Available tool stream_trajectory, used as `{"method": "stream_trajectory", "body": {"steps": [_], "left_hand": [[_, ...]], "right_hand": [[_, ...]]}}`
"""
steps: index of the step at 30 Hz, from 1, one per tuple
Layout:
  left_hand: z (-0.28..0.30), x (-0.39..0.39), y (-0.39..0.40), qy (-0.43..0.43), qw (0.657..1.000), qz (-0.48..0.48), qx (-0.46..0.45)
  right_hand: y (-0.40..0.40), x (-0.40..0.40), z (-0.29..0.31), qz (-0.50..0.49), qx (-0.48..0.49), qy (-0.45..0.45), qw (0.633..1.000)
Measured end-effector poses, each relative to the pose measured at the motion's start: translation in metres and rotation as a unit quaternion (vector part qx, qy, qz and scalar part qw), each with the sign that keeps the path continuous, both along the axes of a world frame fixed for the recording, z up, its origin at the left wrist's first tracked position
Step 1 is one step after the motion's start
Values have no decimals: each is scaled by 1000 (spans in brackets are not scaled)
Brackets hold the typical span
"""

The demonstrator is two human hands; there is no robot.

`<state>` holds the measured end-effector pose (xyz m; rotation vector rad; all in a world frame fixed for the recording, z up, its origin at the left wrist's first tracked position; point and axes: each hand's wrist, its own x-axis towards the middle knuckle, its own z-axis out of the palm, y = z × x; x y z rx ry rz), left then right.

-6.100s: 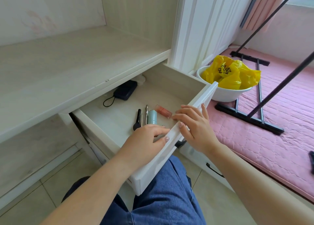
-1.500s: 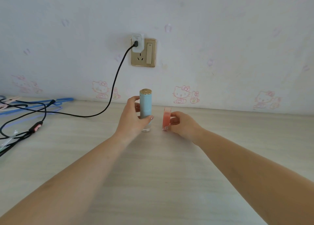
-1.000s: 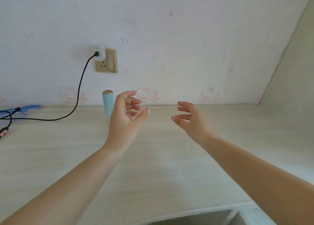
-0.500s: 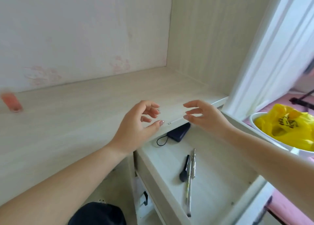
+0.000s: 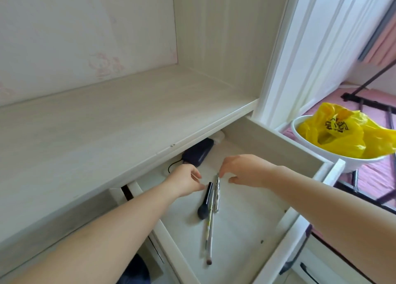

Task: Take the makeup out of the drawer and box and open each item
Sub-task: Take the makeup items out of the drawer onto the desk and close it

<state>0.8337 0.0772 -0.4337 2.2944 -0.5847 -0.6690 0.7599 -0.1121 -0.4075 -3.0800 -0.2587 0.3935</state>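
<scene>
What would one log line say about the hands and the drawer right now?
drawer: open | left hand: empty, over black brush | right hand: empty, fingertips at silver tool | nothing lifted yet

The desk (image 5: 111, 120) was pale cream with a faint wood grain, and the open drawer (image 5: 240, 236) at lower centre matched it in off-white. Inside, a makeup brush (image 5: 205, 202) was black with a dark bristle head, the slim metal tool (image 5: 217, 192) beside it was silver, and a long thin brush (image 5: 209, 232) was pale with small green marks. A dark navy pouch (image 5: 198, 153) lay at the drawer's back. The wall (image 5: 85, 30) at upper left was whitish with faded pink cartoon prints. At right, a bright yellow bag (image 5: 340, 131) with black markings filled a white bowl (image 5: 342, 157) on a pink quilted bed (image 5: 372, 172).
</scene>
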Motion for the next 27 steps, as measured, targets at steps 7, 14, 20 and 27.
{"method": "stream_trajectory", "body": {"steps": [7,14,20,27], "left_hand": [[-29,7,-22,28,991,9,130],[-43,8,-36,-18,979,-43,199],[-46,15,-34,-22,978,-50,200],[-47,13,-31,-75,970,-50,225]], "right_hand": [[2,28,-23,82,-70,51,993],[-2,47,-41,128,-66,43,989],[0,55,-53,160,-87,51,982],[-1,54,-55,182,-126,69,973]]}}
